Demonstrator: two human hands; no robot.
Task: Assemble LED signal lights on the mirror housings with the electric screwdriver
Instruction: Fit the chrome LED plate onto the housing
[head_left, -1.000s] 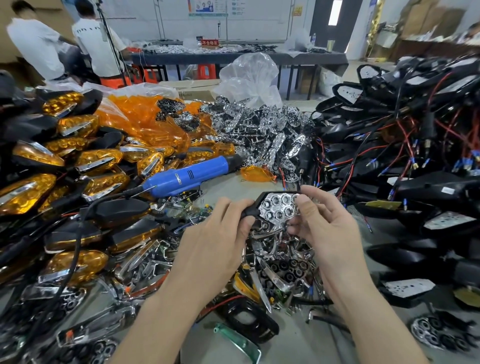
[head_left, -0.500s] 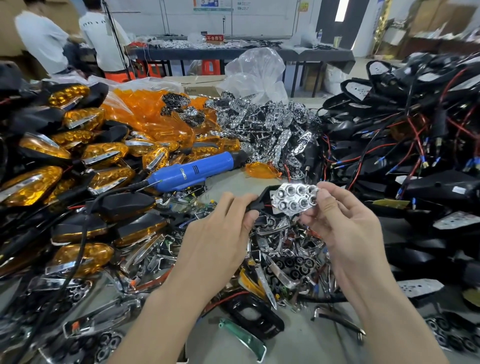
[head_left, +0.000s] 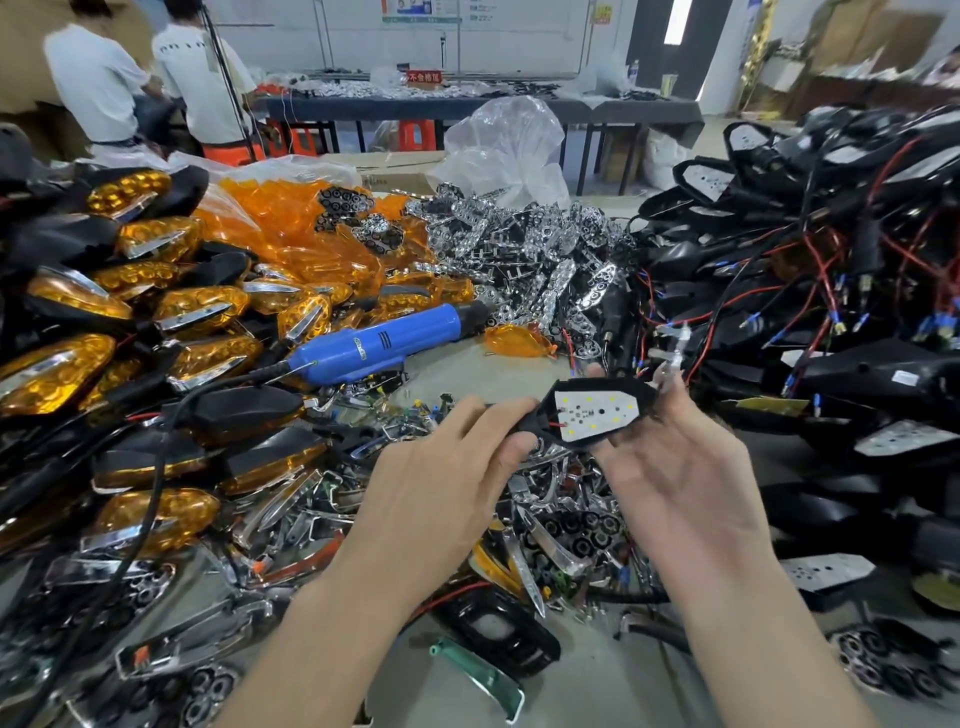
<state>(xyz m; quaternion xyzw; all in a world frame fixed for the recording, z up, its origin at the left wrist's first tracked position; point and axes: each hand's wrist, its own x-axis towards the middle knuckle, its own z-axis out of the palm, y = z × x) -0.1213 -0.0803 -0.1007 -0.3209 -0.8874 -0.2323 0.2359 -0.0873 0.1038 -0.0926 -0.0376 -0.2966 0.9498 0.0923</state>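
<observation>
Cluttered grey tabletop (head_left: 613, 691) fills the head view. Near centre, the left hand (head_left: 441, 467) pinches the left end of a black mirror housing (head_left: 540, 418), whose white LED board (head_left: 592, 415) faces up. The right hand (head_left: 675, 467), palm up with fingers nearly straight, supports the housing's right end. A blue electric screwdriver (head_left: 374, 348) lies just beyond, to the left.

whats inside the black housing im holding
The black housing holds a white LED board with yellow LEDs and a red wire at its left end; anything under the board is covered.

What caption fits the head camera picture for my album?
Left hand grips a black mirror housing, right hand open under it, LED board showing; blue screwdriver lies untouched behind.
</observation>
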